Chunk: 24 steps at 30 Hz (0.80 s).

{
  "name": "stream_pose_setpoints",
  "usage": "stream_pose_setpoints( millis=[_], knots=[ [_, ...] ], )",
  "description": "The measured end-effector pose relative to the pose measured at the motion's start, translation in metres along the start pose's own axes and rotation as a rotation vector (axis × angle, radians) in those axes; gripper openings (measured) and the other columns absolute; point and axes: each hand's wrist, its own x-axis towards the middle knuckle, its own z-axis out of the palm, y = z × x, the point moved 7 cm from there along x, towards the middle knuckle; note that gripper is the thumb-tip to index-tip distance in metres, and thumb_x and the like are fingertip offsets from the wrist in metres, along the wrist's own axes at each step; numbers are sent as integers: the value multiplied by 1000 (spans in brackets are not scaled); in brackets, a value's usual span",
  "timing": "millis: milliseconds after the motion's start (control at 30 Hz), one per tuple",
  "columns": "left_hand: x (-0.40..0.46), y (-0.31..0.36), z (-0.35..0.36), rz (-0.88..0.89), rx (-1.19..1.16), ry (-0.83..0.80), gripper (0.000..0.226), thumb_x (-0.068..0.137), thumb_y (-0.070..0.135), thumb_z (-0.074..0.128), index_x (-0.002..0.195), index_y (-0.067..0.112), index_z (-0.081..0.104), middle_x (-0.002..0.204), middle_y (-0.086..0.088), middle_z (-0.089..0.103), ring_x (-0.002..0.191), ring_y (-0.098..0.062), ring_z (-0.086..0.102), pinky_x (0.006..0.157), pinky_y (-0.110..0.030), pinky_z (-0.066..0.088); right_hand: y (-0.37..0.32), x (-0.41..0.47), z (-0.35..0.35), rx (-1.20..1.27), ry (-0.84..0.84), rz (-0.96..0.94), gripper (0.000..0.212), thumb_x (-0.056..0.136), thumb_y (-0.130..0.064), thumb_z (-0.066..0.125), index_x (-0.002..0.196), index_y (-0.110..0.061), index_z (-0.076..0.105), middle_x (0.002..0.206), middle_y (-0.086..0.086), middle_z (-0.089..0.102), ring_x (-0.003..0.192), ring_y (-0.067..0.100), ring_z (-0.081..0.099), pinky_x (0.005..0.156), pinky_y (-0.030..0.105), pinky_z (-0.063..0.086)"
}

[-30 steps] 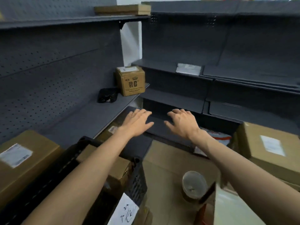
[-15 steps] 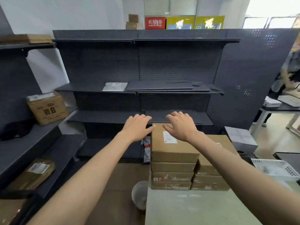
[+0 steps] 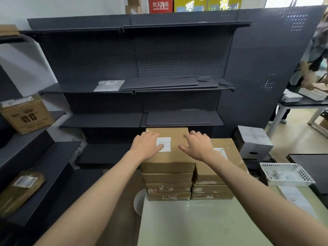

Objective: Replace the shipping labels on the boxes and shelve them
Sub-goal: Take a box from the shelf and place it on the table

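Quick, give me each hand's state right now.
Left hand: open, fingers spread over the top box, holding nothing.
Right hand: open, above the same box, holding nothing.

We note matt brown cardboard boxes [image 3: 168, 157], a white paper label [image 3: 164, 144], matt dark perforated metal shelving [image 3: 134, 57]

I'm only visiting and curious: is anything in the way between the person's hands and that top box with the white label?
Nothing visible is. The left hand and right hand are spread open right over the top box on the taller stack, the left thumb at the white label. Whether they touch it is unclear.
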Motion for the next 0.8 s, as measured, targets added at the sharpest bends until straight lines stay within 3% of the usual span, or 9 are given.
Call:
stream_pose_setpoints(
  millis=[333, 500, 633, 800],
  knots=[
    [25, -50, 85, -205, -151, -132, 57, 98, 58, 46, 135, 15, 52, 134, -9, 54, 119, -33, 53, 87, -44, 45, 24, 22, 88, 128, -174, 197, 59, 90, -62, 49, 122, -13, 52, 124, 12, 57, 113, 32, 55, 85, 43, 46],
    [39, -73, 125, -437, -445, -171, 73, 91, 68, 52, 139, 14, 44, 136, -9, 56, 122, -33, 55, 94, -45, 45, 41, 37, 116, 325, -216, 351, 67, 85, -65, 56, 122, -9, 50, 123, 13, 56, 110, 34, 56, 88, 43, 48],
    [47, -78, 142, -536, -722, -139, 69, 88, 62, 63, 136, 16, 48, 135, -4, 59, 122, -30, 56, 97, -43, 47, 51, 51, 131, 516, -235, 467, 57, 80, -68, 57, 96, -13, 54, 104, 8, 64, 94, 31, 61, 83, 44, 54],
    [38, -75, 141, -569, -918, -90, 66, 90, 47, 71, 142, 16, 45, 136, -2, 58, 120, -25, 56, 89, -35, 45, 51, 50, 140, 667, -241, 519, 47, 83, -59, 65, 74, -14, 54, 96, 8, 67, 86, 28, 62, 80, 42, 54]
  ],
)
